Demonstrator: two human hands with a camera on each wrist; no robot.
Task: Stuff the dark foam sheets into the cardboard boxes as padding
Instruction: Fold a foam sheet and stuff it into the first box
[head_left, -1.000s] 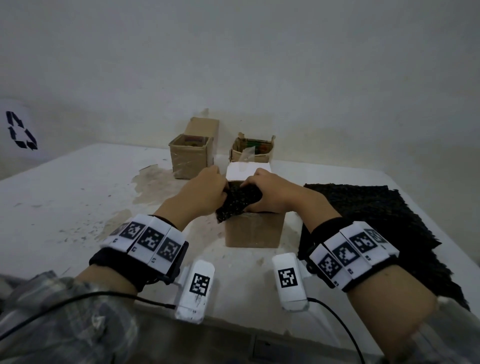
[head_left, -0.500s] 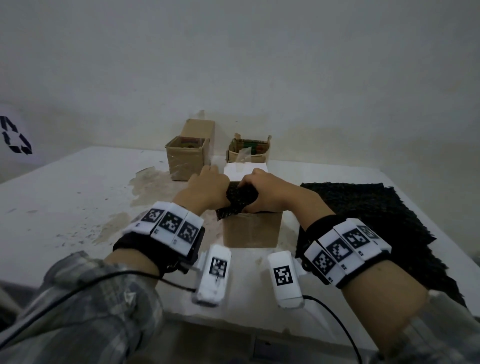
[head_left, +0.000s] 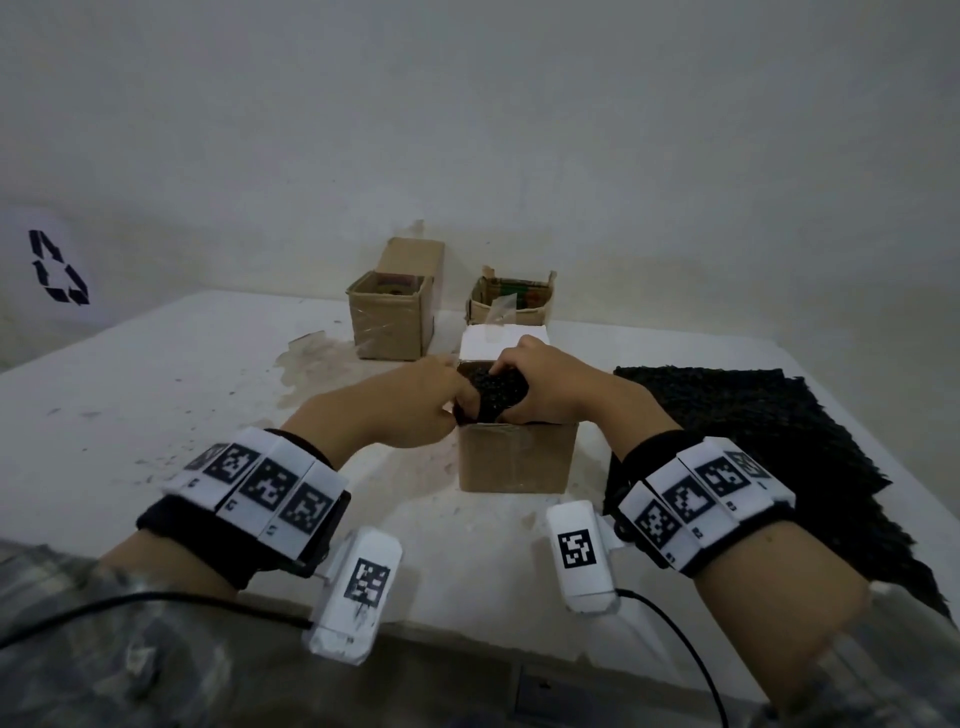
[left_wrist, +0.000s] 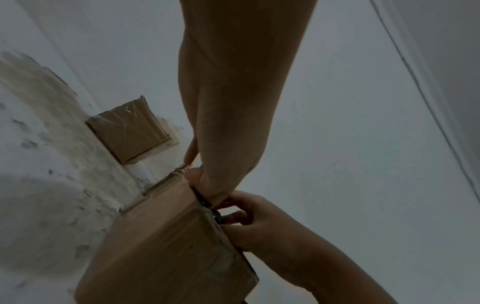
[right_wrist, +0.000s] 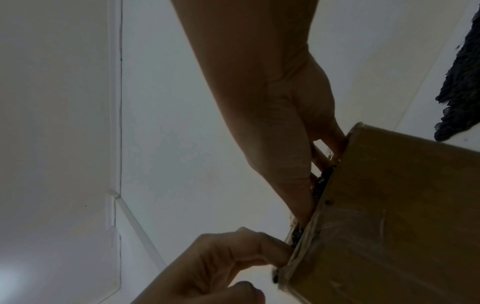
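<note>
A small cardboard box (head_left: 514, 457) stands in the middle of the white table, its white flap (head_left: 501, 343) raised at the back. A wad of dark foam sheet (head_left: 493, 395) sits in its mouth, bulging above the rim. My left hand (head_left: 415, 400) grips the wad from the left and my right hand (head_left: 545, 389) grips it from the right and top. In the left wrist view the box (left_wrist: 166, 246) shows foam (left_wrist: 217, 216) at its rim; in the right wrist view foam (right_wrist: 320, 183) is squeezed between fingers and box (right_wrist: 389, 216).
A stack of dark foam sheets (head_left: 769, 447) lies on the table to the right. Two more open cardboard boxes stand at the back: a taller one (head_left: 392, 312) and a lower one (head_left: 511, 301). The wall is close behind. The table's front edge (head_left: 467, 639) is near me.
Both hands have worked the foam wad from hanging over the box's front left edge down into its mouth. The left forearm has dropped lower and nearer.
</note>
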